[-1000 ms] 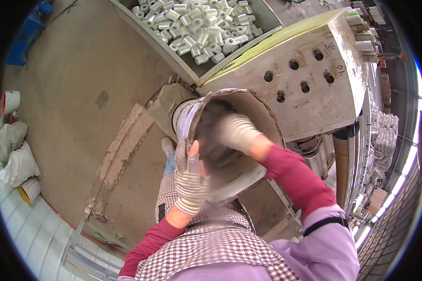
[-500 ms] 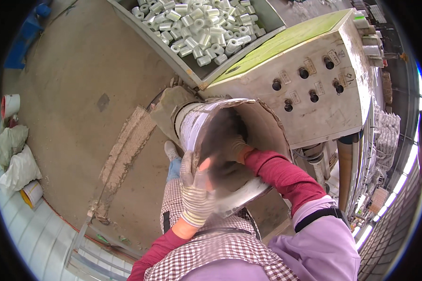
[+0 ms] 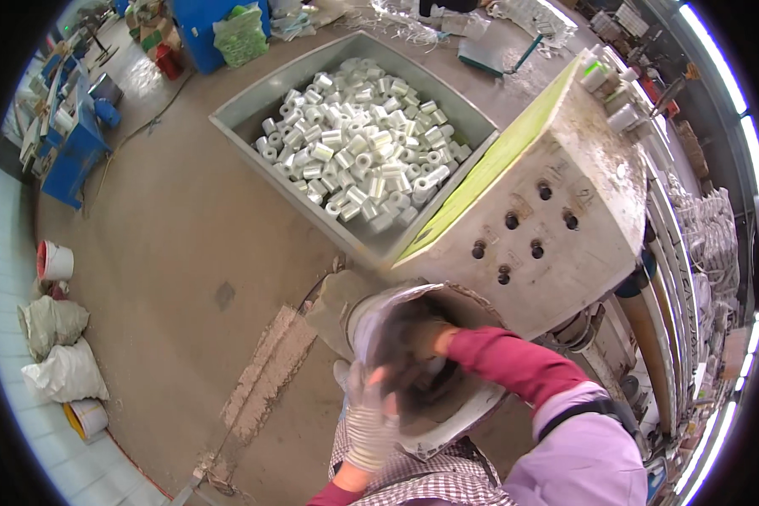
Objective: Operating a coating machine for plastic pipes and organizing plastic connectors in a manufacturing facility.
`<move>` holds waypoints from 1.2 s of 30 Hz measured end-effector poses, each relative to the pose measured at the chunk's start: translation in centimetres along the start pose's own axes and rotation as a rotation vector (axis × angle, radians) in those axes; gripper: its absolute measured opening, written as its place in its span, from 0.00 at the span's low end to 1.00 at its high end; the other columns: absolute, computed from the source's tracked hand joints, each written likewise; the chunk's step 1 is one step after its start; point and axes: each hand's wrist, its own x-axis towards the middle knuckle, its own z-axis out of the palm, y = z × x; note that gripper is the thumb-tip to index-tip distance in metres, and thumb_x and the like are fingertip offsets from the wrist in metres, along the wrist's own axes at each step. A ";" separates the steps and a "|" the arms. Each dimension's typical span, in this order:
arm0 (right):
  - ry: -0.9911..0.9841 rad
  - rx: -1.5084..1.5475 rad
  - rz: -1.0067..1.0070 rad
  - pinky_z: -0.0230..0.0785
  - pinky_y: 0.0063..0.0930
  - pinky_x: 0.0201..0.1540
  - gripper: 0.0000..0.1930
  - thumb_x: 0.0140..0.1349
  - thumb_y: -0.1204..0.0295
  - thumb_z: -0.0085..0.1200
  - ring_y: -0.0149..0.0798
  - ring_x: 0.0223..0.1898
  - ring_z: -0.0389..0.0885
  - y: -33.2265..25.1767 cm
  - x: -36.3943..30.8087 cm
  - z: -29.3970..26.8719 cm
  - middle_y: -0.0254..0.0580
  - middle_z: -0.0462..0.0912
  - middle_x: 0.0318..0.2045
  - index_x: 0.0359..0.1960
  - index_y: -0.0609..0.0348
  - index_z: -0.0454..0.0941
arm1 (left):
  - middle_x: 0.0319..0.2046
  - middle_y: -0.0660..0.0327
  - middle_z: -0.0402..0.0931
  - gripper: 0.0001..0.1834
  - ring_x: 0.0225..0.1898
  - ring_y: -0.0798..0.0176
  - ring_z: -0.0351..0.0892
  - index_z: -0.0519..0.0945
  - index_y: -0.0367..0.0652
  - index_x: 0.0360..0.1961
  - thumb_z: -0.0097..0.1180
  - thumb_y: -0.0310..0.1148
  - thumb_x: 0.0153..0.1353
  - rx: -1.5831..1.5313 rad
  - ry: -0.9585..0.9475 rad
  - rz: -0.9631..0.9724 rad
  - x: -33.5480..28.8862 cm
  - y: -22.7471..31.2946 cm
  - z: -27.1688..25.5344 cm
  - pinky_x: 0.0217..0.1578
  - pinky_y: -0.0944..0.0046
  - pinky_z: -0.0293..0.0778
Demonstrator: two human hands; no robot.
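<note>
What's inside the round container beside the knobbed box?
Inside the container: the right hand and a dark, blurred mass, too unclear to identify. The hand and red sleeve hide whatever lies beneath them.

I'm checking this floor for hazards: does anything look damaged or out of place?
Yes. Left of the round white container, a strip of floor looks rough and crumbly, unlike the smoother floor around it. Beyond the grey bin, pale scraps lie strewn about, looking like litter.

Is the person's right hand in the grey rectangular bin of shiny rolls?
No, the right hand is inside the round white open-mouthed drum, apart from the bin.
</note>
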 end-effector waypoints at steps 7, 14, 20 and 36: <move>0.058 0.840 -0.349 0.69 0.33 0.50 0.48 0.43 0.59 0.69 0.43 0.47 0.79 -4.7 -23.4 -9.0 0.53 0.78 0.48 0.66 0.58 0.57 | 0.58 0.50 0.62 0.50 0.60 0.49 0.64 0.54 0.43 0.66 0.71 0.39 0.44 -0.431 -0.512 0.227 3.7 4.2 -4.4 0.59 0.54 0.61; 0.757 1.251 -0.619 0.67 0.28 0.50 0.34 0.48 0.65 0.66 0.33 0.47 0.73 -5.0 -25.3 -16.7 0.42 0.75 0.47 0.57 0.60 0.65 | 0.56 0.59 0.67 0.54 0.58 0.59 0.67 0.59 0.46 0.63 0.76 0.45 0.35 -1.085 -0.283 -0.158 7.7 5.2 -7.4 0.56 0.57 0.67; 2.045 1.141 -0.026 0.68 0.25 0.48 0.31 0.56 0.63 0.62 0.33 0.47 0.72 -3.2 -20.3 -15.5 0.44 0.71 0.52 0.58 0.62 0.63 | 0.51 0.61 0.68 0.53 0.52 0.62 0.69 0.59 0.42 0.60 0.77 0.35 0.32 -0.775 -0.220 0.159 10.3 7.2 -6.5 0.55 0.62 0.65; 2.311 1.298 0.681 0.60 0.33 0.60 0.42 0.52 0.56 0.64 0.45 0.59 0.67 -28.2 -40.1 36.6 0.48 0.67 0.57 0.64 0.57 0.54 | 0.50 0.63 0.70 0.16 0.49 0.66 0.69 0.66 0.54 0.51 0.48 0.45 0.65 -0.933 -1.453 -0.029 -27.4 22.5 23.7 0.51 0.62 0.69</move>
